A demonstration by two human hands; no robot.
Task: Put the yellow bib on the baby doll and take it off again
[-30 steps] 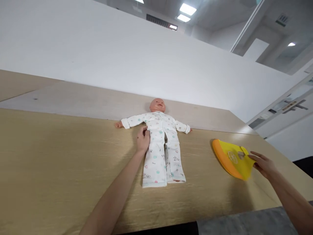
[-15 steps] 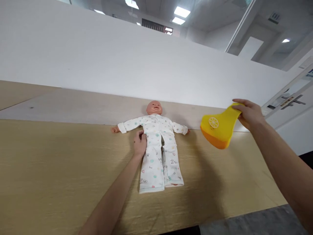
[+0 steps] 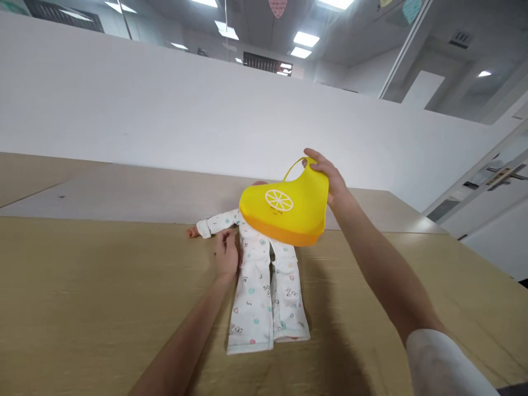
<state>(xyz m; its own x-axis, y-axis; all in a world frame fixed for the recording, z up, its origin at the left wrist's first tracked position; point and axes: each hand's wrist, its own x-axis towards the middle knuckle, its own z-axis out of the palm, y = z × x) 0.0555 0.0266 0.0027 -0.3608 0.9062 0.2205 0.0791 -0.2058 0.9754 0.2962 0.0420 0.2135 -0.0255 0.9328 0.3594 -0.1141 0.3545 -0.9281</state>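
Observation:
A yellow silicone baby bib (image 3: 284,206) with an orange pocket edge and a white citrus-slice print hangs from my right hand (image 3: 330,176), gripped by its neck strap end. It is held above a baby doll (image 3: 258,286) lying on its back, covering the doll's chest and most of its head. The doll wears white patterned clothes, one sleeved arm stretched out to the left; its other arm is hidden. My left hand (image 3: 226,254) rests beside the doll's waist, fingers loosely curled near the cloth, with nothing visible in them.
The wooden table (image 3: 103,297) extends around the doll, with a paler strip (image 3: 136,190) along its back. Behind stands a white partition (image 3: 165,110) topped with glass. A door handle (image 3: 505,176) shows at the far right.
My right hand has brought the bib leftward from the right side to over the doll's upper body. My left hand has shifted slightly away from the doll's side. The view has tilted up.

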